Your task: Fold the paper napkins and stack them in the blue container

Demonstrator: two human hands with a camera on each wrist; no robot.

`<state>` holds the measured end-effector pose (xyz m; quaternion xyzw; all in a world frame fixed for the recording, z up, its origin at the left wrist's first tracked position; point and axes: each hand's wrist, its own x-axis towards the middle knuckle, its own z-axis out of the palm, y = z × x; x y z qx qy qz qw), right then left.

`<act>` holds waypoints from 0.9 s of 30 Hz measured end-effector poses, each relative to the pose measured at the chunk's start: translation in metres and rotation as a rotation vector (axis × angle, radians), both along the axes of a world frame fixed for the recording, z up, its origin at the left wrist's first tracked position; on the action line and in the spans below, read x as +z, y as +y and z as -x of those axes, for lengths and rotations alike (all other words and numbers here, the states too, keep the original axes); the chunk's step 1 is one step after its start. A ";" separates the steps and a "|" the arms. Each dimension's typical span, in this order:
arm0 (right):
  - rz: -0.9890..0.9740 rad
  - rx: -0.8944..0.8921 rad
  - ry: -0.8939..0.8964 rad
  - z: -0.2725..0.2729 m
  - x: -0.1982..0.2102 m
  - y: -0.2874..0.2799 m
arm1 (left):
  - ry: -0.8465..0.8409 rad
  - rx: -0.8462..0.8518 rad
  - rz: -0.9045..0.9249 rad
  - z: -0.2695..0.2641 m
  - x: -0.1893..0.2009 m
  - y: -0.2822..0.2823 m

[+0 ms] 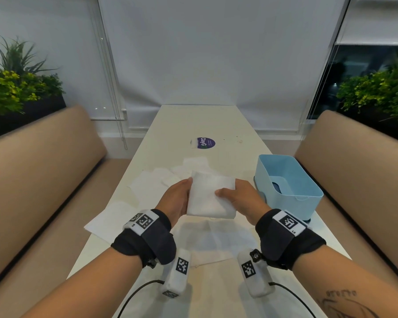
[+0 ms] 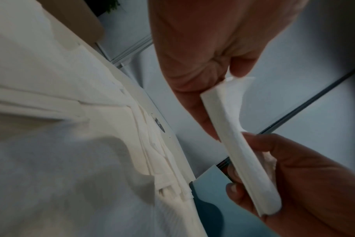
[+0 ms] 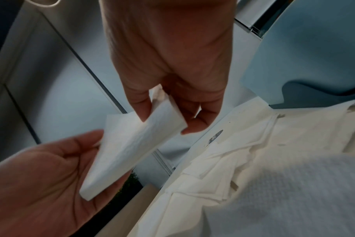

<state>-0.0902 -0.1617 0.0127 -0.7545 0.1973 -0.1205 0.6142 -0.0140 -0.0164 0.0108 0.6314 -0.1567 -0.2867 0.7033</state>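
I hold a folded white napkin (image 1: pixel 210 196) in the air over the table, between both hands. My left hand (image 1: pixel 189 191) grips its left edge, thumb on top and fingers beneath. My right hand (image 1: pixel 223 193) pinches its right side, thumb on the upper face. In the left wrist view the napkin (image 2: pixel 235 144) shows edge-on as a thick fold. The right wrist view shows my right hand (image 3: pixel 162 121) pinching the napkin (image 3: pixel 130 147), its far edge against my left palm (image 3: pixel 40 176). The blue container (image 1: pixel 292 207) stands to the right, with no napkins visible inside.
Several unfolded napkins lie on the white table (image 1: pixel 193 120): one at the left edge (image 1: pixel 115 219), one under my hands (image 1: pixel 216 239), more behind (image 1: pixel 166 177). A purple sticker (image 1: pixel 206 142) sits farther back. Tan bench seats flank the table.
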 end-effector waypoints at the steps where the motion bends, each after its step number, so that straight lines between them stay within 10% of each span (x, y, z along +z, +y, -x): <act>1: 0.024 -0.004 0.006 -0.001 -0.001 0.000 | -0.004 -0.003 -0.010 0.000 0.000 0.000; 11: 0.216 -0.078 0.020 0.001 -0.009 0.003 | -0.357 0.050 -0.271 0.000 -0.014 -0.006; 19: -0.272 0.088 0.036 0.012 -0.007 0.002 | -0.548 0.154 -0.306 -0.002 -0.012 -0.012; 27: -0.079 0.135 -0.043 0.016 0.003 -0.001 | -0.350 -0.157 -0.278 0.005 0.001 -0.002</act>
